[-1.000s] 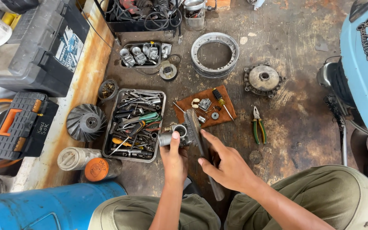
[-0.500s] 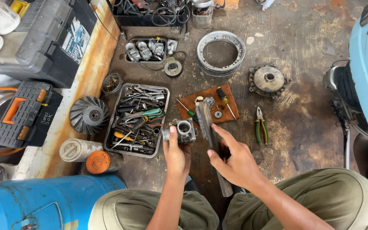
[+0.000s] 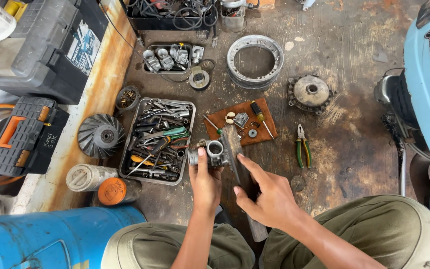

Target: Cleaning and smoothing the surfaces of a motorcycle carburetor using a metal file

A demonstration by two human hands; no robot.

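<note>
Between the two hands, over the stained floor [image 3: 354,164], sat a small metal carburettor [image 3: 214,152]. Left hand [image 3: 206,183] gripped it from below: thumb up along its near side, remaining fingers curled behind the body, closed on it. Round bore of the carburettor faced up, just beyond the thumb tip.

Right hand [image 3: 267,197] lay open, fingers [image 3: 247,167] loosely spread, index extended toward a flat wooden stick [image 3: 235,149] that ran from under the palm up past the carburettor. Fingertip touched or nearly touched the stick; contact could not be confirmed. Nothing pinched.

Left of the left-hand fingers: metal tray [image 3: 125,164] crowded with wrenches and screwdrivers. Beyond both sets of fingertips: brown mat [image 3: 269,132] with small parts and a screwdriver [image 3: 261,118]. Right of the right-hand fingers, well apart: green-handled pliers [image 3: 302,149] on the floor. Farther out: grey rim [image 3: 255,61] and a round hub [image 3: 310,92]. Near left, beside the wrist: orange-capped can [image 3: 111,191] and a blue drum [image 3: 51,239].
</note>
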